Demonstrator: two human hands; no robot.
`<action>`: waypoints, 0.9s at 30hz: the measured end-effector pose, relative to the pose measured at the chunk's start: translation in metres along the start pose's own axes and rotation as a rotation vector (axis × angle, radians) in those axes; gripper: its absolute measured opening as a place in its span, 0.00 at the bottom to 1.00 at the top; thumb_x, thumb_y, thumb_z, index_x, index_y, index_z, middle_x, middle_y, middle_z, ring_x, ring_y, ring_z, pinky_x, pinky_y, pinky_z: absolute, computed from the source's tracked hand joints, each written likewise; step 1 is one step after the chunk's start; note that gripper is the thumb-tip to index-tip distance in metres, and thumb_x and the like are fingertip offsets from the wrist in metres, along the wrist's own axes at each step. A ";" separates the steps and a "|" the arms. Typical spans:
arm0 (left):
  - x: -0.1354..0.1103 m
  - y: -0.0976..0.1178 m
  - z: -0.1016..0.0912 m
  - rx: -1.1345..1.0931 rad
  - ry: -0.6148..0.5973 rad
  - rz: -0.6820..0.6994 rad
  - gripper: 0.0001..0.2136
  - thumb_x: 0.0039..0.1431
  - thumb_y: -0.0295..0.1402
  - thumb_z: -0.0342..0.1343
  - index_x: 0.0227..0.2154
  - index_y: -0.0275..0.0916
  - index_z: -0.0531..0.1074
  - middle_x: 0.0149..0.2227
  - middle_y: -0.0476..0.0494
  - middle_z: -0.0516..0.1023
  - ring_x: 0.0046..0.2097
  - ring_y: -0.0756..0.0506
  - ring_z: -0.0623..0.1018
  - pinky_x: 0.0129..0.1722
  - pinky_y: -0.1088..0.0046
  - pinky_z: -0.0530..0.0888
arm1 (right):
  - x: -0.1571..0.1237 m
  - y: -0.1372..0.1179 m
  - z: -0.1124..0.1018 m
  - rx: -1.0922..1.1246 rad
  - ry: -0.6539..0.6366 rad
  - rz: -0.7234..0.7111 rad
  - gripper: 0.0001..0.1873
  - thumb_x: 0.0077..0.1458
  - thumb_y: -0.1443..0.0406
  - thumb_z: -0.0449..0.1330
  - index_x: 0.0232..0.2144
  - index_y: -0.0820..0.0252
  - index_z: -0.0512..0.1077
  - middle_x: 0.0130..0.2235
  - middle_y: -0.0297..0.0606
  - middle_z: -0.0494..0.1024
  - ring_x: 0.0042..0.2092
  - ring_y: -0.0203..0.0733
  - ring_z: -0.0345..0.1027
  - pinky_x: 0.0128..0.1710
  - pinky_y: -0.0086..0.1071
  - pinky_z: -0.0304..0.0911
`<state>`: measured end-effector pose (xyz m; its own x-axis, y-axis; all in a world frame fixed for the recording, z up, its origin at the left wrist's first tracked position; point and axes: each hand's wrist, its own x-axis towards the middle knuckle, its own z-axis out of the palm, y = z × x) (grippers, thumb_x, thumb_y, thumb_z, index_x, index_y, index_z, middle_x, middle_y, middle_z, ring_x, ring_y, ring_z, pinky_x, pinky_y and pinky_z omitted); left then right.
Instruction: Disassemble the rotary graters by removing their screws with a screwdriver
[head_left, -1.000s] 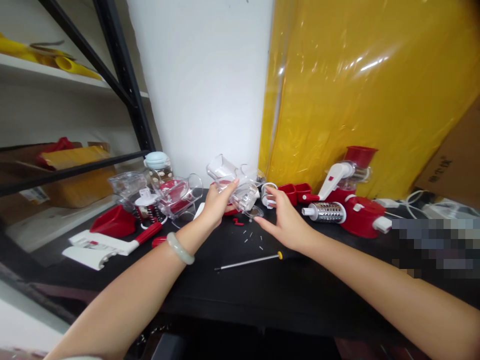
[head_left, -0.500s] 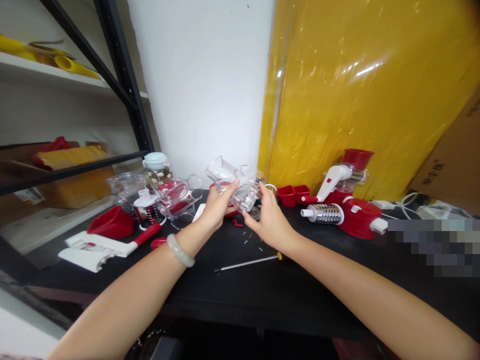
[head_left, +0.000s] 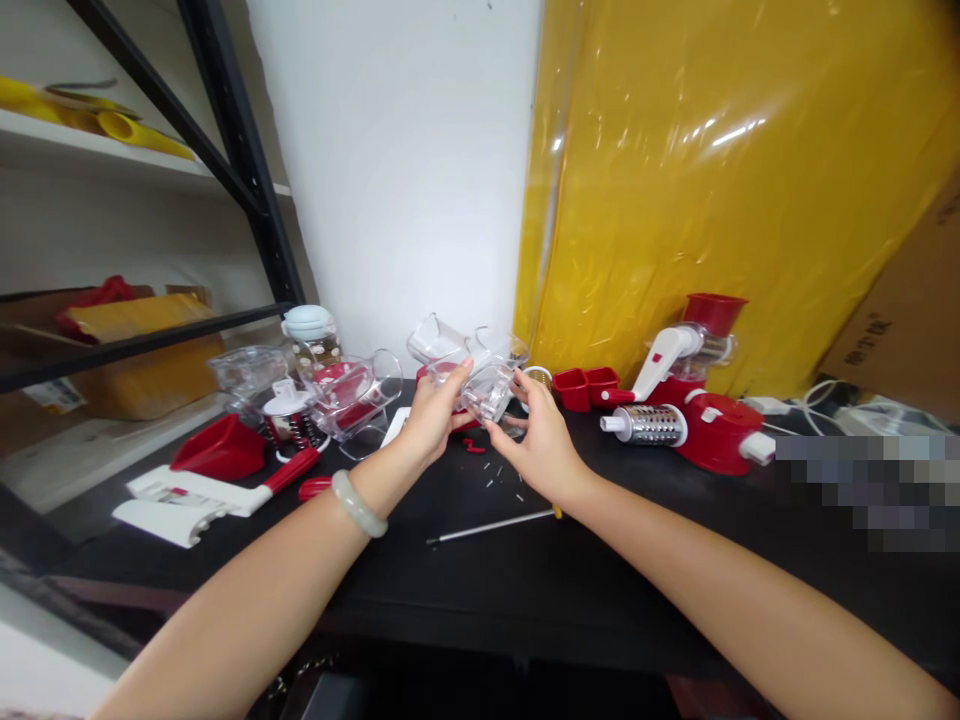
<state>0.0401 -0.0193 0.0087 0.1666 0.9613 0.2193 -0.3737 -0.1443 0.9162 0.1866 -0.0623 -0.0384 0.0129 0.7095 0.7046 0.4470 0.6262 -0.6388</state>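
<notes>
My left hand (head_left: 431, 420) and my right hand (head_left: 534, 440) both grip a clear plastic housing piece (head_left: 486, 388) held just above the black table (head_left: 570, 580), near its back edge. The left fingers wrap its left side; the right thumb and fingers pinch its right side. A pale bangle sits on my left wrist. Under my hands lie several small screws (head_left: 499, 472) and a red clip (head_left: 474, 447). A thin screwdriver (head_left: 491, 525) lies in front of my right wrist.
More clear housings (head_left: 352, 392) and a red scoop (head_left: 217, 450) lie at left, with a white and red handle (head_left: 202, 492). A red rotary grater with a steel drum (head_left: 679, 420) stands at right. Yellow sheeting (head_left: 720, 180) backs the table; black shelving (head_left: 225, 150) is at left.
My right hand has moved left from the table's open surface onto the clear housing and closed on it. My left hand has kept its hold.
</notes>
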 end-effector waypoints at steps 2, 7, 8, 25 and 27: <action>0.000 -0.001 0.000 -0.005 0.010 -0.005 0.22 0.46 0.49 0.69 0.39 0.40 0.74 0.36 0.46 0.80 0.34 0.46 0.79 0.36 0.65 0.79 | -0.001 0.000 0.002 -0.015 -0.001 0.000 0.41 0.56 0.62 0.62 0.67 0.52 0.51 0.63 0.51 0.61 0.65 0.55 0.59 0.52 0.48 0.73; -0.006 -0.002 0.002 -0.042 -0.044 -0.028 0.20 0.48 0.45 0.69 0.41 0.39 0.74 0.38 0.44 0.80 0.37 0.44 0.80 0.38 0.63 0.79 | 0.000 0.001 0.005 0.024 0.032 0.054 0.43 0.55 0.67 0.58 0.69 0.56 0.46 0.66 0.53 0.58 0.67 0.53 0.56 0.52 0.46 0.73; -0.008 -0.001 0.003 -0.049 -0.063 -0.040 0.21 0.48 0.43 0.69 0.42 0.39 0.74 0.39 0.43 0.81 0.39 0.43 0.80 0.39 0.61 0.79 | 0.001 0.002 0.005 0.044 0.036 0.060 0.42 0.55 0.68 0.56 0.69 0.57 0.46 0.66 0.54 0.58 0.67 0.52 0.57 0.52 0.45 0.74; -0.001 0.001 -0.002 -0.200 -0.006 -0.175 0.16 0.45 0.41 0.72 0.35 0.39 0.78 0.37 0.45 0.82 0.38 0.47 0.79 0.42 0.70 0.76 | 0.017 -0.005 -0.035 -0.665 -0.031 -0.024 0.09 0.60 0.65 0.55 0.27 0.56 0.67 0.26 0.38 0.77 0.27 0.43 0.71 0.29 0.32 0.62; 0.000 0.000 -0.002 -0.189 -0.006 -0.191 0.16 0.44 0.39 0.72 0.35 0.38 0.78 0.36 0.45 0.82 0.37 0.47 0.80 0.41 0.69 0.77 | 0.018 -0.002 -0.038 -0.645 -0.031 -0.045 0.10 0.60 0.65 0.55 0.26 0.55 0.65 0.25 0.36 0.76 0.27 0.40 0.70 0.29 0.31 0.61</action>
<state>0.0382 -0.0186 0.0085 0.2558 0.9654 0.0507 -0.4983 0.0868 0.8626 0.2199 -0.0631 -0.0128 -0.0399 0.7023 0.7108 0.8942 0.3426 -0.2883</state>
